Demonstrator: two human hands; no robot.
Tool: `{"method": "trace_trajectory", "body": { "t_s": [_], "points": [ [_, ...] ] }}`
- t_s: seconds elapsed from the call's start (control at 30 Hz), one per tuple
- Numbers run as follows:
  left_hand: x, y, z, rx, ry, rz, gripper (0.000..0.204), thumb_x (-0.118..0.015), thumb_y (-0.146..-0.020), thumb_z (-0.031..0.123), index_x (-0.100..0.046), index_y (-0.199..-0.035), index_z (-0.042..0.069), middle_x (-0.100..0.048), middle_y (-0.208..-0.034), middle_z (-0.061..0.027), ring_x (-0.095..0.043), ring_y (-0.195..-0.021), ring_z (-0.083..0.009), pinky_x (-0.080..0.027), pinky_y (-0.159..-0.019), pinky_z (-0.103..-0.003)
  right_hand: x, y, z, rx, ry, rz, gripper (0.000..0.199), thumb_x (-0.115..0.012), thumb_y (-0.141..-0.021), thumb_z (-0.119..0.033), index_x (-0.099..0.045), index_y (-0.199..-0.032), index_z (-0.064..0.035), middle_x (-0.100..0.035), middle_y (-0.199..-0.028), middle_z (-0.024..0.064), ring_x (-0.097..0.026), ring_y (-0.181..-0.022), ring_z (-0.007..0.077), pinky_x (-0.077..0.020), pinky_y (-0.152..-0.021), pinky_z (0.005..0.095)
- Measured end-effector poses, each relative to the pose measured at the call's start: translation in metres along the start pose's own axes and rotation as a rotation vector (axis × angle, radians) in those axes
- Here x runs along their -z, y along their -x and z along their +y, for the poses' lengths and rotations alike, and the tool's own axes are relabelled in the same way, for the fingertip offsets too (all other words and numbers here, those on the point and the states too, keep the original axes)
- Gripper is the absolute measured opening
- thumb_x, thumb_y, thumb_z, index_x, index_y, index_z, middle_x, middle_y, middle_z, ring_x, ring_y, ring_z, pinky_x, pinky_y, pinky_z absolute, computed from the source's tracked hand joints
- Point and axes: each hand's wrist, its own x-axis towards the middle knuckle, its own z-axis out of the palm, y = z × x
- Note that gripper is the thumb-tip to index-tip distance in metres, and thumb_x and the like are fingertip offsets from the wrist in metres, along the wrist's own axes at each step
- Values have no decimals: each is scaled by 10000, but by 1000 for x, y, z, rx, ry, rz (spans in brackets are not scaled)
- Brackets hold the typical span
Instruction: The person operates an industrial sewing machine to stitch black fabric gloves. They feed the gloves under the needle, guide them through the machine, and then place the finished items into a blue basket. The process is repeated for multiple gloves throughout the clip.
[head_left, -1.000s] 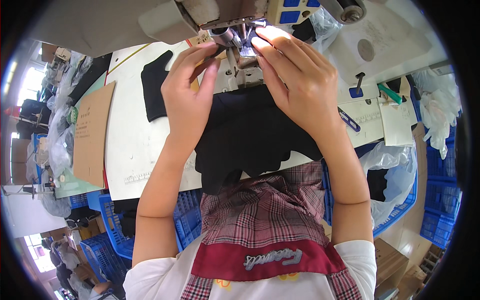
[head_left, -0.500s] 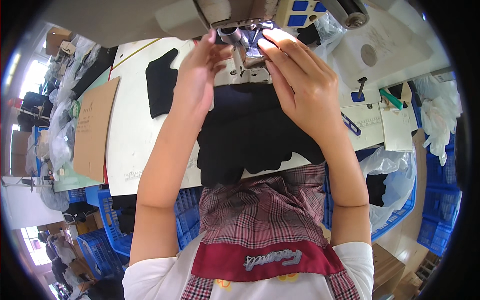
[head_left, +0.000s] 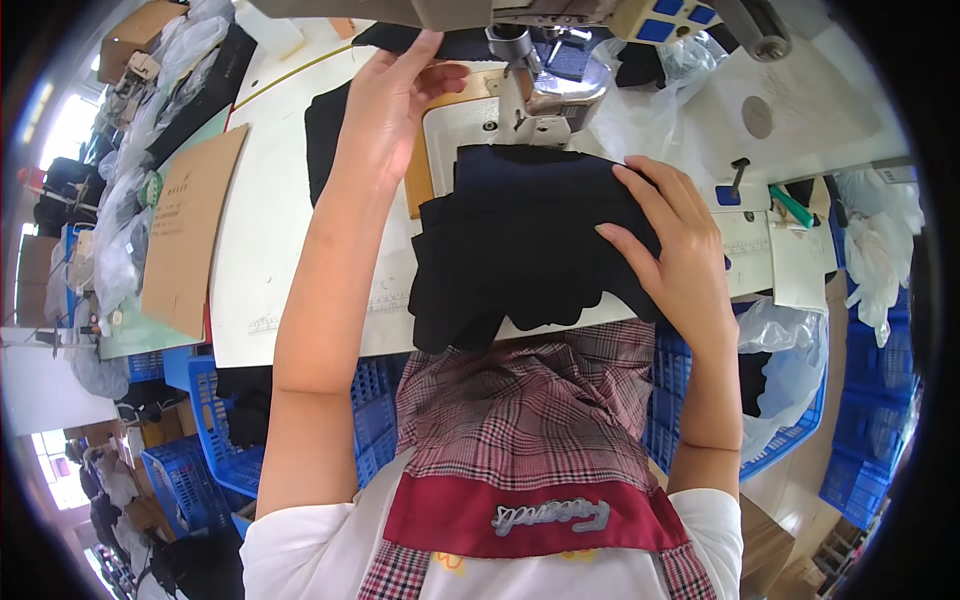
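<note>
A sewing machine [head_left: 555, 95] stands at the far middle of the white table, with dark cloth [head_left: 465, 45] lying at its foot and reaching left. My left hand [head_left: 395, 100] is at the left part of that cloth, fingers apart, one stretched over it and the others bent. Nearer me lies a stack of black fabric pieces [head_left: 530, 240], its front edge hanging over the table edge. My right hand [head_left: 685, 250] rests on the stack's right side, thumb and fingers spread on top. Another black fabric piece [head_left: 322, 130] lies left, partly behind my left forearm.
A cardboard sheet [head_left: 190, 235] lies at the table's left. On the right are a green-handled tool [head_left: 792, 205] and a white card [head_left: 797, 260]. Blue crates [head_left: 225, 430] stand below the table, one on the right lined with a plastic bag [head_left: 785, 360].
Both hands have left the needle area. My left hand moved slightly up onto the cloth, while my right came down to the black stack. Dark cloth now shows left of the machine.
</note>
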Motion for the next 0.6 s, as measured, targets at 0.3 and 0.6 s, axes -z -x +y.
{"method": "trace_trajectory", "body": {
  "t_s": [0.3,0.6],
  "points": [
    [10,-51,1,-92,63,182,160,-627,-912,55,-620,-1022,-62,-656,-942,-134,-633,-851,-220,-526,-757,-322,0,-4,-4,13,109,2,423,-754,-813,-252,-658,-1139,0,-615,-1219,159,-582,-1111,363,-480,-936,440],
    [136,-12,55,77,-305,165,317,-697,-944,284,-664,-1065,-7,-695,-982,-45,-644,-798,-125,-515,-753,-281,6,-1,-7,-32,52,-46,499,-802,-719,-275,-659,-1103,9,-586,-1222,136,-560,-1118,360,-470,-938,451]
  ]
}}
